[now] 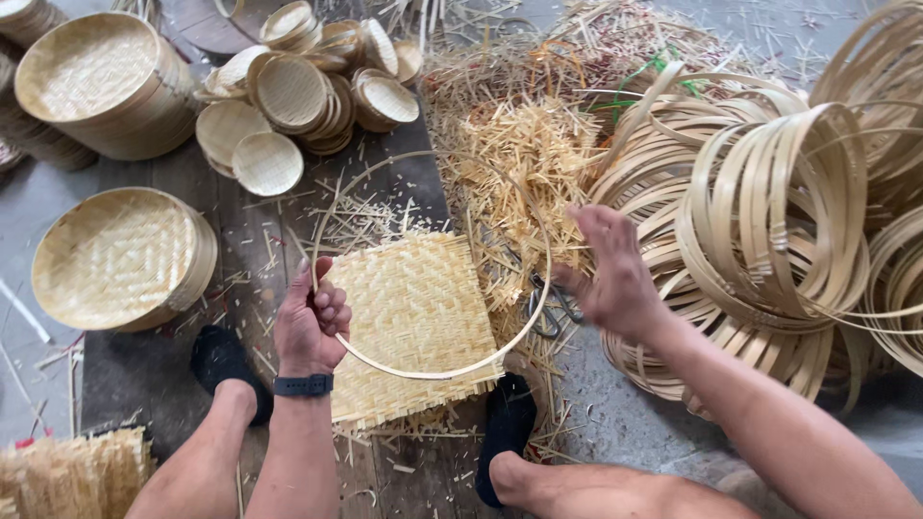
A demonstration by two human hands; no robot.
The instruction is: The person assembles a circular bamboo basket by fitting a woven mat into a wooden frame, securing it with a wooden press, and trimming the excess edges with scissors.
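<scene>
Here, in the head view, the left hand (310,322) is closed around the bamboo hoop (452,371) at the ring's nine o'clock, fingers curled tight on the thin strip. The right hand (615,279) hangs open and blurred at the ring's three o'clock, fingers spread, holding nothing. The hoop hangs over the square woven mat (413,317), which lies on the dark plank floor (125,370) between the two black-socked feet. To do this well, I judge the ring should be kept level and centred over the mat, with both hands steadying it. The hoop is pale, thin, nearly round; the mat is herringbone-woven, straw-coloured, with frayed edges. Scissors (553,308) lie at the mat's three o'clock.
</scene>
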